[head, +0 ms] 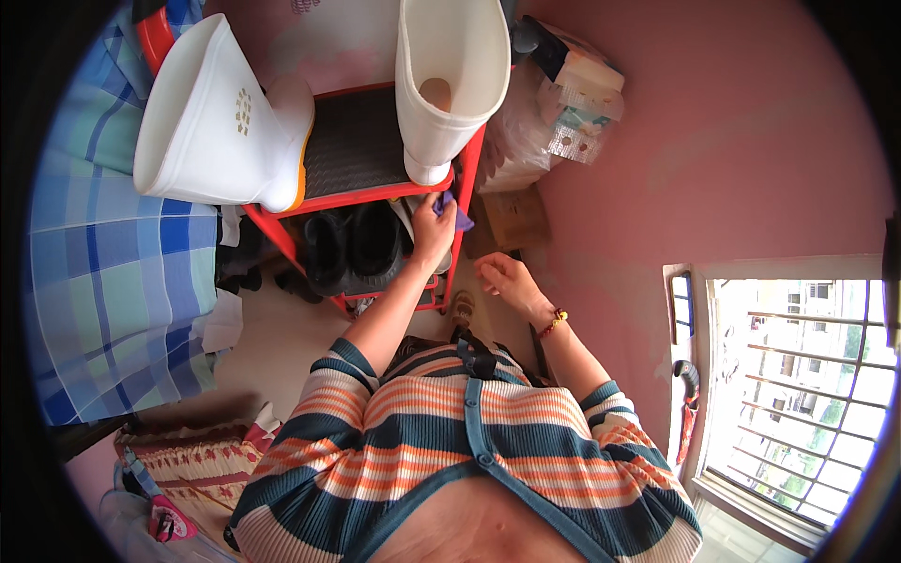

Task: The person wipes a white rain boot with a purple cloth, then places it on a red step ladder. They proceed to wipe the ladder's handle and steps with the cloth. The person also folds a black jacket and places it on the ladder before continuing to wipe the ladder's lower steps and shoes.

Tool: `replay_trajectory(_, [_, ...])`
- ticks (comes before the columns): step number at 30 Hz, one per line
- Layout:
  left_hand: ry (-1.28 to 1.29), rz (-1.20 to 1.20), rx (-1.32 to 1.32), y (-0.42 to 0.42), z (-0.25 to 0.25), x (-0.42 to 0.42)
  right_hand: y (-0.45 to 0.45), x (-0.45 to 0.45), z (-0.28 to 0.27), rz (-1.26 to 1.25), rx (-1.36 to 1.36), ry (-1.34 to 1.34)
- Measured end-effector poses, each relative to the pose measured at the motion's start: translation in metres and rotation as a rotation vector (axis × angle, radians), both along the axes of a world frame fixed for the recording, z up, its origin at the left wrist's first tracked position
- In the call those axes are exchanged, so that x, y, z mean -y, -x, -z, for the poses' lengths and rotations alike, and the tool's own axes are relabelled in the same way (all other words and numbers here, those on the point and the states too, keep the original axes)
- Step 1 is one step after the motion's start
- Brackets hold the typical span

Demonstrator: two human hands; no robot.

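In my left hand (434, 224) is a bunched purple cloth (461, 219), pressed near the front right corner of a red-framed step ladder (461, 243). Two white rubber boots stand on its black ribbed top tread (359, 148). The left boot (211, 134) tilts outward and has a yellow-edged sole and gold marks on the shaft; the right boot (447, 119) is nearer the cloth. My right hand (508, 280) hovers to the right of the ladder, fingers loosely bent, with nothing seen in it. Below the tread, black shoes (348, 243) sit beside a pale shoe, partly hidden by my left hand.
A blue checked cloth (127, 267) hangs on the left. Against the pink wall (704, 141) are a cardboard box (517, 218) and plastic-wrapped packages (574, 105). A barred window (802, 394) is at right, with an umbrella (686, 408) hanging beside it. My shoe (462, 306) shows on the floor.
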State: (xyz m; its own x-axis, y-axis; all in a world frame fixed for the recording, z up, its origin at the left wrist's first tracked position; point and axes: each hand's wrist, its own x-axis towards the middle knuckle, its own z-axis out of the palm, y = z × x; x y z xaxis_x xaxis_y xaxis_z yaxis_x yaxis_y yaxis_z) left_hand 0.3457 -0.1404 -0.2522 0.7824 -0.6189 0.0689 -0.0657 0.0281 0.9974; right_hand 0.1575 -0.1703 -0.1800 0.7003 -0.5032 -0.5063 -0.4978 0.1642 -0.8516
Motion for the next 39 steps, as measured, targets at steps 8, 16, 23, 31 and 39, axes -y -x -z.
replay_trajectory(8, [-0.389, 0.106, 0.245, 0.012, 0.005, -0.017, 0.006, -0.016, -0.003, 0.071, -0.031, -0.005])
replay_trajectory(16, [-0.219, 0.559, -0.242, -0.012, -0.053, -0.086, -0.025, -0.047, -0.037, 0.252, 0.161, 0.221])
replay_trajectory(23, [0.008, 0.55, -0.385, -0.042, -0.128, -0.162, -0.093, -0.083, -0.063, 0.059, 0.346, 0.441])
replay_trajectory(31, [0.146, -0.201, 0.394, -0.123, -0.168, -0.201, -0.212, -0.073, -0.123, 0.147, 0.567, 1.134])
replay_trajectory(39, [0.146, -0.233, 0.647, -0.165, -0.213, -0.153, -0.264, -0.074, -0.057, -0.143, 0.303, 1.354])
